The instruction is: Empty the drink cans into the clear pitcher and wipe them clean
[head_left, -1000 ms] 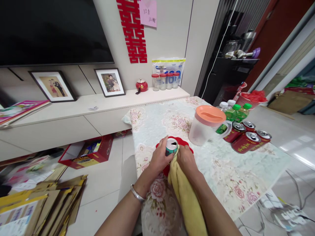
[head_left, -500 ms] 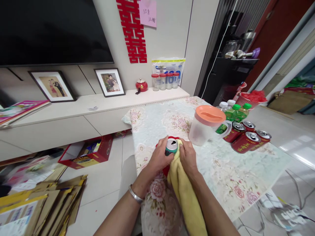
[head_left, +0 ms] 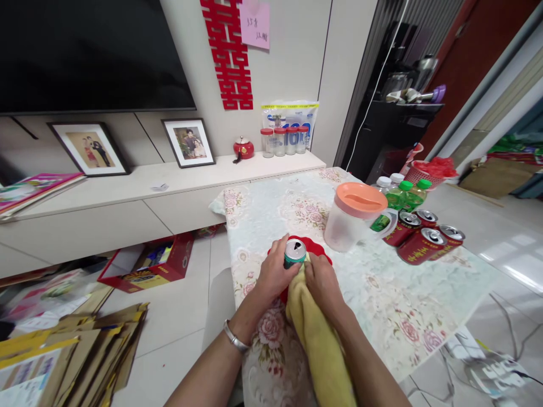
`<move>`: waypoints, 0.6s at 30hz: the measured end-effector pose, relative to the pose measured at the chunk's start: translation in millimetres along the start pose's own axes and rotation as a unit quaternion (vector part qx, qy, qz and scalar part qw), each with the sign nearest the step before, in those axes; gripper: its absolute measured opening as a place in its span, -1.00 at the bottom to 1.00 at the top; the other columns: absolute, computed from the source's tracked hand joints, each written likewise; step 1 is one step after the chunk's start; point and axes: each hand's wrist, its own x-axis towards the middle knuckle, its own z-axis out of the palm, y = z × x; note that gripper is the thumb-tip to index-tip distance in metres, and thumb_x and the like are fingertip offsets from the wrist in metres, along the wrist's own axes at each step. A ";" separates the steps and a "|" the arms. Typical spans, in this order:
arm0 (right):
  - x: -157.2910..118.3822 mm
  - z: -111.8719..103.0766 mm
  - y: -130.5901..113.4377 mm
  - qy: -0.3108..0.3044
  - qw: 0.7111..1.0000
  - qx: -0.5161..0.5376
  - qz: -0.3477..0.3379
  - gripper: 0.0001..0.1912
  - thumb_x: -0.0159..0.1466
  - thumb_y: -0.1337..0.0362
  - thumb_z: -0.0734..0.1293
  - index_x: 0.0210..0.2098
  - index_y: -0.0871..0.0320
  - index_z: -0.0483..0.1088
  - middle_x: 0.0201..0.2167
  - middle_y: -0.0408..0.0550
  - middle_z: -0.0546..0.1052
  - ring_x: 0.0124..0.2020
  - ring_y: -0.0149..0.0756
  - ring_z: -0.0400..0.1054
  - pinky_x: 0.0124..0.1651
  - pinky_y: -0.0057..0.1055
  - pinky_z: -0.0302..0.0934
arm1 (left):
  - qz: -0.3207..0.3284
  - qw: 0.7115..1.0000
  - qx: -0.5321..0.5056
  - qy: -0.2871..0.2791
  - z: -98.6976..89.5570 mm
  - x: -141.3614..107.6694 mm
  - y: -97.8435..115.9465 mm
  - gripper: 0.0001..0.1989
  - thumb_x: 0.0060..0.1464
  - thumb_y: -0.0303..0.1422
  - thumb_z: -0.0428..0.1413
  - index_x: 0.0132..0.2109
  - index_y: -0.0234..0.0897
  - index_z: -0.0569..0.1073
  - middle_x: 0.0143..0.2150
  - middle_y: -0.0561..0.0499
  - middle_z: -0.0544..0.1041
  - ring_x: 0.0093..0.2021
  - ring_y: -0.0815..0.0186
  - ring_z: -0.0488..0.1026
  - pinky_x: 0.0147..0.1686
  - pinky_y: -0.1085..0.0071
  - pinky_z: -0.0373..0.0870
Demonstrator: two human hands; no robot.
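Observation:
My left hand (head_left: 275, 271) is wrapped round a green drink can (head_left: 294, 254) with a silver, opened top. The can is upright over a red scalloped plate or mat (head_left: 318, 246), partly covered by my hands. Gripped in my right hand (head_left: 323, 280) is a yellow cloth (head_left: 316, 333), its upper end against the can's right side and the rest trailing toward me over the tablecloth. The can's lower part is hidden.
On the flowered tablecloth (head_left: 394, 299) stand a clear pitcher (head_left: 345, 229) with an orange lid, several red cans (head_left: 418, 247) and green-capped bottles (head_left: 399, 198). A white cabinet (head_left: 182, 186) runs behind. Flattened cardboard (head_left: 93, 350) lies on the floor left.
My right hand and the cloth have moved slightly down the can's right side, and more of the red plate or mat shows behind. My left hand still holds the can.

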 end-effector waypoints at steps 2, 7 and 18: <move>-6.9 -6.9 -9.0 0.018 1.000 0.011 -0.008 -0.76 0.46 0.18 0.25 -0.01 0.11 0.49 -0.09 0.00 0.57 -0.12 -0.23 0.48 -0.02 -0.17 0.42 | -0.003 1.000 0.020 -0.004 -0.3 0.6 1.2 -0.25 0.04 -0.35 0.20 0.38 -0.23 0.23 0.19 -0.20 0.41 0.23 -0.01 0.42 0.20 0.10 0.38; -3.9 -13.6 -21.4 0.085 0.996 0.033 -0.013 -0.59 0.47 0.21 0.12 0.18 0.15 0.42 -0.01 0.11 0.55 0.05 -0.12 0.44 0.14 -0.10 0.33 | -0.005 0.999 0.035 -0.006 -0.4 1.5 2.6 -0.31 0.03 -0.34 0.21 0.33 -0.21 0.30 0.13 -0.17 0.42 0.20 -0.01 0.43 0.19 0.11 0.39; 27.4 10.5 8.2 0.021 0.999 -0.012 0.043 -0.64 0.41 0.13 0.36 0.13 0.14 0.42 0.11 0.05 0.51 0.00 -0.17 0.48 0.03 -0.09 0.44 | 0.001 0.998 0.029 -0.052 -9.3 0.5 5.8 -0.36 0.11 -0.40 0.11 0.34 -0.35 0.27 0.28 -0.27 0.45 0.30 0.00 0.39 0.29 0.08 0.32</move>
